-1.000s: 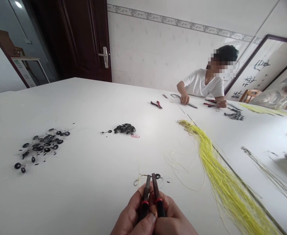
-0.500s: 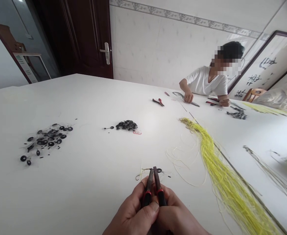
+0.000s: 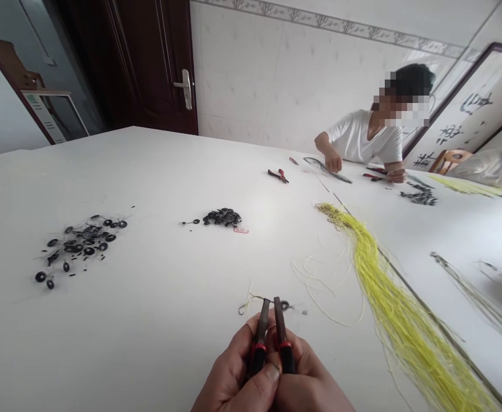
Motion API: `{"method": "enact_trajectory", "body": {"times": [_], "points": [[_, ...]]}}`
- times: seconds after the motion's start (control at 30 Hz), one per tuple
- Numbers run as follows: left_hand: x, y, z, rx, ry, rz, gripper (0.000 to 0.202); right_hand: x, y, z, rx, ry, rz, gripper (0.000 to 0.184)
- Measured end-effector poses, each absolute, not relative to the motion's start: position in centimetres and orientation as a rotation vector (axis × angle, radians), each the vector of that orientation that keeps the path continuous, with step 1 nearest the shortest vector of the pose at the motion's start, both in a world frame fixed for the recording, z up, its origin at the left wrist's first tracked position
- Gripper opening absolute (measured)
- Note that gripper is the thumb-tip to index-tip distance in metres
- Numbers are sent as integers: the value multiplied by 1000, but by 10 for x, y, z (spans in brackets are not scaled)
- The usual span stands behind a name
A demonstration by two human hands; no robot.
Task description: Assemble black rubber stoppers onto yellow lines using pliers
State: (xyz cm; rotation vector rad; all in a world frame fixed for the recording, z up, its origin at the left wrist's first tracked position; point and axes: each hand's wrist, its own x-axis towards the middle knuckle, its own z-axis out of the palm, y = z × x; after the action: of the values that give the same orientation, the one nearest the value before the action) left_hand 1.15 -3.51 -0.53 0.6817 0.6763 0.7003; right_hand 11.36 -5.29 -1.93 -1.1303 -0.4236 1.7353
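Note:
My left hand [image 3: 238,372] is closed around a pair of pliers [image 3: 261,332] with dark jaws and a red-banded black handle. Side by side with it, a similar pair of pliers [image 3: 282,329] is gripped in my right hand [image 3: 309,375]. Their tips are a little apart, at a thin piece with a small black ring [image 3: 285,306] on the right. To the left of the tips, a fish hook [image 3: 241,310] shows with yellow line [image 3: 248,297] beside it. Whether the jaws are clamped on the piece is hard to see. My hands touch each other.
Loose black rings [image 3: 88,234] lie at left, and a pile of small black pieces [image 3: 223,216] near the middle. A bundle of yellow line [image 3: 375,280] runs along the right. Beyond are red-and-black pliers [image 3: 279,175] and a co-worker [image 3: 358,137] with hands on the table.
The plier tips have moved slightly right and farther apart. A small end of the piece beyond the black ring has shifted right and is blurred.

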Motion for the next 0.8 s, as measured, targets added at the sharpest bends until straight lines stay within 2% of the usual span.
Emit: {"method": "enact_trajectory", "body": {"times": [0.2, 0.43, 0.8], "points": [[13, -35, -3, 625, 698, 692, 36, 119, -48, -13, -1072, -499, 1848, 16], [9, -33, -10, 656, 643, 591, 33, 124, -49, -6, -1322, -610, 1835, 21], [12, -33, 1, 653, 684, 588, 27, 127, -56, -8, -1354, -634, 1790, 20]]}}
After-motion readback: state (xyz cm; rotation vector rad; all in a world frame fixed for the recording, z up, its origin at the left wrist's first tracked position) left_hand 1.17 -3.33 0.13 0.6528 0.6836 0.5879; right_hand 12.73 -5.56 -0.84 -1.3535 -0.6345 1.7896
